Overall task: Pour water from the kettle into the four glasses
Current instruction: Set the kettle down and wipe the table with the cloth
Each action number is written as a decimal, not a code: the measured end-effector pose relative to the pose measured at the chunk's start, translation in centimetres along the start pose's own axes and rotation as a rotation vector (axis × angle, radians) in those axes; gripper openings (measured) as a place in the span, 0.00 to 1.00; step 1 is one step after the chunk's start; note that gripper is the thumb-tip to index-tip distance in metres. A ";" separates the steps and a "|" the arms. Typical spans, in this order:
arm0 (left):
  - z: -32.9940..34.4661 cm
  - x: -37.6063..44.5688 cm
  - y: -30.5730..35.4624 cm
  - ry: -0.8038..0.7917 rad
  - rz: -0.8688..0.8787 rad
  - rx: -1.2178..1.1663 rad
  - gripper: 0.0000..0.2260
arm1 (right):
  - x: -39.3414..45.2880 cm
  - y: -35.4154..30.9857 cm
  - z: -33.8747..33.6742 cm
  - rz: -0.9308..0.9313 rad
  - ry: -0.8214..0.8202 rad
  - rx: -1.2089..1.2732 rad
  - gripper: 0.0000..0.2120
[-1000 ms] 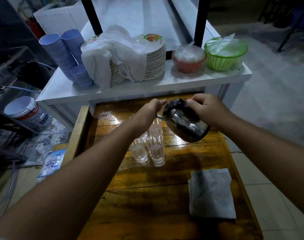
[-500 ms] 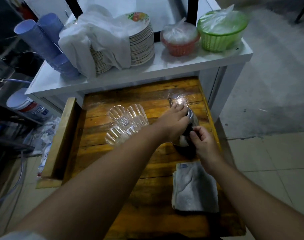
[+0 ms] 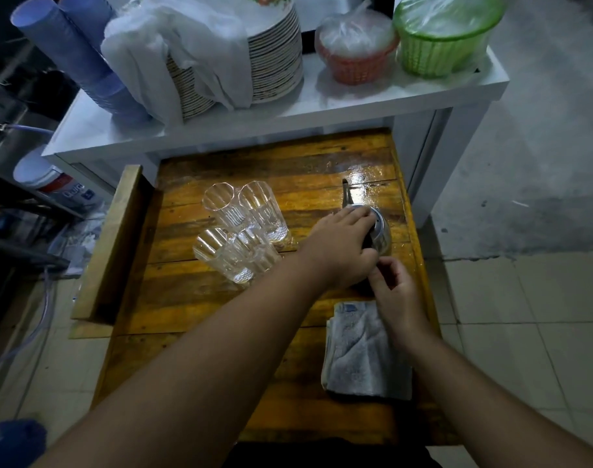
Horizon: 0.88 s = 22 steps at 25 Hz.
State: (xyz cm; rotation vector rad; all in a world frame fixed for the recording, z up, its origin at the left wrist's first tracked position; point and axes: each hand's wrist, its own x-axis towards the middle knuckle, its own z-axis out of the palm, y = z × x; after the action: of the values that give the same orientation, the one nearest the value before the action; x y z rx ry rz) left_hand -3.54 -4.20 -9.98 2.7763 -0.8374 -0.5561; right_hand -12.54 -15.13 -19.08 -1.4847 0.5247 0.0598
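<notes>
A steel kettle point(image 3: 382, 228) stands upright on the wooden table point(image 3: 187, 298), right of the glasses, with its thin spout pointing away from me. My left hand point(image 3: 342, 244) lies over the kettle's lid, fingers curled on it. My right hand point(image 3: 394, 292) is just behind, fingers closed on the dark handle, which is mostly hidden. Several clear ribbed glasses point(image 3: 241, 231) stand bunched together left of the kettle, with water in them. The table's far right corner is wet and shiny.
A folded grey cloth point(image 3: 362, 352) lies near my right forearm. A raised wooden rail point(image 3: 112, 244) runs along the table's left side. Behind, a white shelf point(image 3: 322, 103) holds stacked plates point(image 3: 274, 52), blue cups point(image 3: 85, 62), a red basket point(image 3: 355, 55) and a green basket point(image 3: 440, 38).
A second ago the kettle hung tilted over the glasses. It has come down to the right and now stands on the table, both hands still on it.
</notes>
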 end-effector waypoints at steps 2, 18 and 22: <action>0.2 -0.4 0.7 0.088 -0.023 -0.061 0.31 | -0.8 0.5 -0.1 -0.040 0.109 -0.074 0.11; 15.1 -20.8 -21.2 -0.040 -0.615 -0.116 0.39 | -6.5 10.3 6.7 -0.145 0.062 -1.390 0.40; 15.7 -20.9 -22.0 -0.029 -0.581 -0.135 0.38 | -5.5 10.2 12.7 -0.207 0.122 -1.349 0.36</action>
State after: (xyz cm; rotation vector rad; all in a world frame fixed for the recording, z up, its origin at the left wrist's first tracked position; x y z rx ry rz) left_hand -15.12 24.59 -24.24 2.8661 0.0273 -0.7074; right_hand -17.29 -0.42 -26.57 -2.8664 0.4143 0.1838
